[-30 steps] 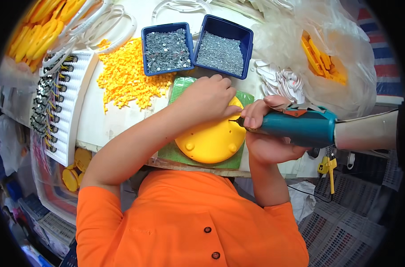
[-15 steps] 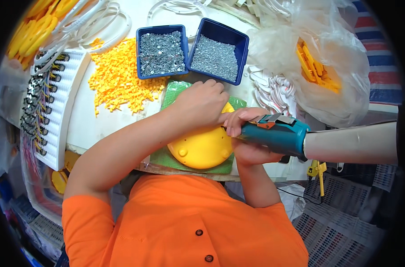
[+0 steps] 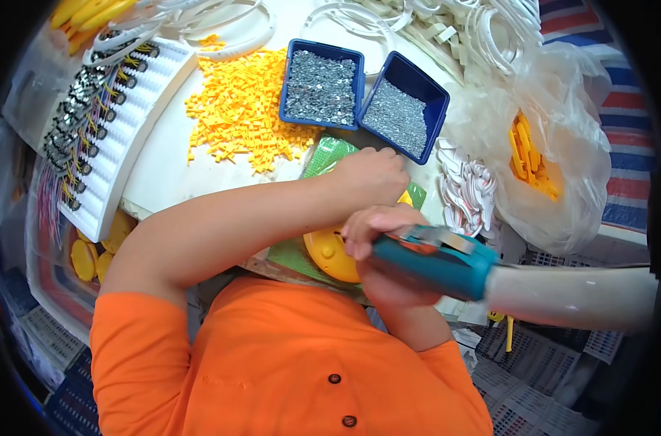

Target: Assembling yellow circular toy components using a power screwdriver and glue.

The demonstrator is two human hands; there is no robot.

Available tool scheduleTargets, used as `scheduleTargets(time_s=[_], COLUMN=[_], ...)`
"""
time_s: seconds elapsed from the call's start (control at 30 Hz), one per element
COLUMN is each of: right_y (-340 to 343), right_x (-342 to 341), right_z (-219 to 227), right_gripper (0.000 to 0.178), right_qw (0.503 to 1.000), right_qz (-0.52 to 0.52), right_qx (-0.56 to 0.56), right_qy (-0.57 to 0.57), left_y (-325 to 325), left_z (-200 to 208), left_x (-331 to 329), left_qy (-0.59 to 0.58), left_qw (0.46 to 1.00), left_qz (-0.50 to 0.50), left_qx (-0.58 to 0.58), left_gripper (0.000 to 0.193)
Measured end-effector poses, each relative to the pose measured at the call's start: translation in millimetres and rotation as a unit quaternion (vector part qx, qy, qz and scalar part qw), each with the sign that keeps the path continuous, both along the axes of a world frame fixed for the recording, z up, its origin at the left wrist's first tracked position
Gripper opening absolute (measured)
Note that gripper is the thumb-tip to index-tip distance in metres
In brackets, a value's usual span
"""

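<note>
A round yellow plastic part [image 3: 327, 256] with small raised bumps lies on a green textured mat [image 3: 290, 260] in front of me, largely covered by my hands and left forearm. My left hand [image 3: 374, 176] is closed over the part's far side, its fingertips hidden. Closer to me, my right hand [image 3: 381, 236] is wrapped around a teal power screwdriver [image 3: 436, 261], which has a metal lever on its upper side. The screwdriver's tip is hidden behind my fingers. A pale sleeve or tube [image 3: 570, 294], smeared by motion, runs from the tool's back end to the right.
Beyond the mat stand a blue bin of metal washers or nuts [image 3: 321, 87] and a blue bin of small screws [image 3: 396, 112]. Left are loose yellow pieces [image 3: 247, 109] and a white ribbed tray [image 3: 145, 109] of wired components. Right are white parts [image 3: 465, 185] and a plastic bag [image 3: 563, 145].
My view has shifted, so the table things appear further right. The screwdriver and right hand sit lower, nearer my body, and the tool is blurred. Both hands stay closed.
</note>
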State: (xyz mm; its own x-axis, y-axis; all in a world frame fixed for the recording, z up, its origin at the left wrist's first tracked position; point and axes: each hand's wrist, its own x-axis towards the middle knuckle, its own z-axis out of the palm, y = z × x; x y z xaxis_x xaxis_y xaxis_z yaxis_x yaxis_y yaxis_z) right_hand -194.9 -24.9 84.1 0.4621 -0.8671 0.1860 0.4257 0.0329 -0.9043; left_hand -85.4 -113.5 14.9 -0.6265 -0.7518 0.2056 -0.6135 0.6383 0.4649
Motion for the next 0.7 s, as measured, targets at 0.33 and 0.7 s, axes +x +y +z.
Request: scheduleTargets(time_s=[0.33, 0.7], right_y=[2, -47], right_x=[-5, -11], right_z=[-28, 25], right_gripper=[0.078, 0.097], right_qw=[0.989, 0.989], right_qz=[0.038, 0.008], right_qx=[-0.109, -0.130], right_qy=[0.094, -0.066], left_y=[3, 55], left_z=[7, 4], left_x=[-2, 74], left_qy=[0.000, 0.197], left_qw=[1.000, 0.965], left_qz=[0.004, 0.172], left_qx=[0.021, -0.010], left_gripper=[0.050, 0.043])
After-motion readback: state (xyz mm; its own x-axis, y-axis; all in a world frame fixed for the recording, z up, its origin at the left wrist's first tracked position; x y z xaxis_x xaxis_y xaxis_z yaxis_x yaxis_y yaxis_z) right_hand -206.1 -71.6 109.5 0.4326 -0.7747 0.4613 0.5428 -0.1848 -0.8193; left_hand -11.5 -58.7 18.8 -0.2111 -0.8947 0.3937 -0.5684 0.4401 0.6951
